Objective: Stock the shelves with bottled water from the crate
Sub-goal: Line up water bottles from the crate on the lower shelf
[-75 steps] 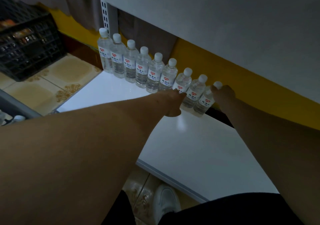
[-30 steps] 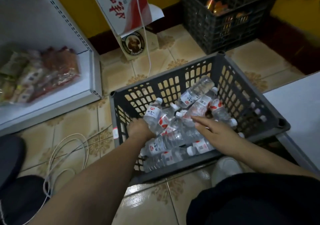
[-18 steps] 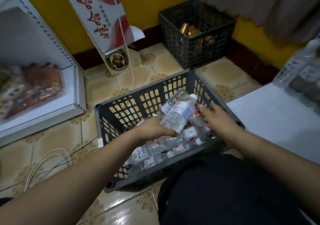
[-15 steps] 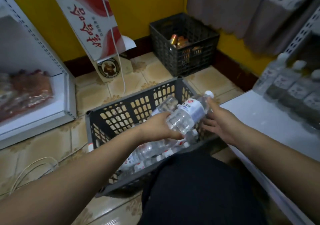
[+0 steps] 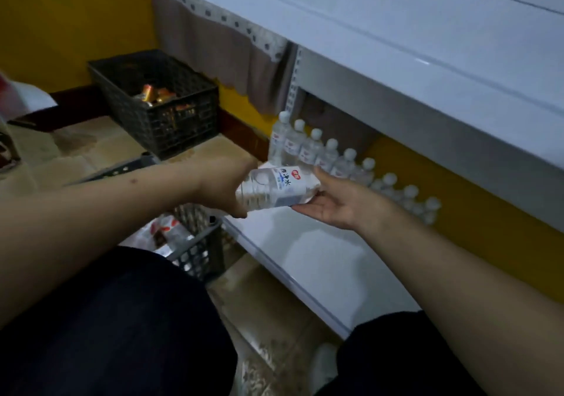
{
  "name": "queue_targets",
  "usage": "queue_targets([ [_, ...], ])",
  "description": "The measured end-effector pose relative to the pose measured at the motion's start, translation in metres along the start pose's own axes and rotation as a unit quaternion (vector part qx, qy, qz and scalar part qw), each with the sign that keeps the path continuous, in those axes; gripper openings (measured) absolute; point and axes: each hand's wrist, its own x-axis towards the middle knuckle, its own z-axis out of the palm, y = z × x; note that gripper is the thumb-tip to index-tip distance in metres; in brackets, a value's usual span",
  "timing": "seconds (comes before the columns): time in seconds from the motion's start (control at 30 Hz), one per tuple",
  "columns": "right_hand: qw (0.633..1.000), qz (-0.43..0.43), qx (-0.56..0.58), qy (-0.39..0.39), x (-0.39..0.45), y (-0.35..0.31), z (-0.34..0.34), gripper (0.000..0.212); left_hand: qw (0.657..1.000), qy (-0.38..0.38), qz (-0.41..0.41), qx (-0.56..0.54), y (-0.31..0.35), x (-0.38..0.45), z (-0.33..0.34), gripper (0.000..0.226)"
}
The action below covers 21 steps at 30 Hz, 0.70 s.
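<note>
While the bottle is being carried across to the shelf, the scene is read from left to right.

Far crate point(image 5: 158, 102): seen on the floor against the yellow wall, dark, with orange cans inside; well apart from the action.

Near crate point(image 5: 195, 252): only a corner is shown below the left forearm; more bottles with red-and-white labels are glimpsed inside.

Left hand point(image 5: 222, 185): wrapped round the base end of the bottle, fingers curled about it, thumb underneath.

Bottle point(image 5: 274, 189): held on its side in the air, just above the shelf's front corner, between the two hands. It is clear and full, with ribbed walls at the base end and a white label bearing blue characters and a red logo. Its cap is hidden behind the right hand.

Right hand point(image 5: 332, 200): turned palm up, fingers spread and fairly straight, touching the neck end and cradling it rather than pinching.

Shelf point(image 5: 320, 267): white and bare at the front.

Row of bottles point(image 5: 329, 156): stood upright along the back of the shelf, caps white, close together.

Risk, handover: the smooth, full bottle could be dropped if the left hand is released before the right is closed round it.

Risk, placing: the tight row could be knocked over like dominoes if the new bottle is pushed in tilted or too fast under the low upper shelf.
</note>
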Motion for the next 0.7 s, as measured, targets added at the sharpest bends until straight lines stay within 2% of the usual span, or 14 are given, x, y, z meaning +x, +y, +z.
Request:
queue_targets([
  [0.13,0.998,-0.029,0.011,0.052,-0.027,-0.008,-0.050,0.035,0.998,-0.004,0.017,0.052,0.054,0.024,0.003,0.084],
  [0.23,0.994,-0.061,-0.012,0.086,-0.050,-0.018,-0.090,0.028,0.999,-0.034,0.024,-0.029,0.101,0.035,0.016,0.079],
  [0.4,0.984,-0.083,-0.028,0.158,-0.074,-0.028,-0.162,0.024,0.988,-0.009,0.082,-0.128,0.176,0.049,0.025,0.067],
  [0.57,0.971,-0.101,-0.001,0.217,-0.089,-0.035,-0.218,0.028,0.987,-0.007,0.124,-0.101,0.227,0.093,0.054,0.078],
  [0.7,0.960,-0.108,-0.027,0.256,-0.088,-0.037,-0.247,0.028,0.984,0.001,0.144,-0.102,0.255,0.119,0.071,0.081],
])
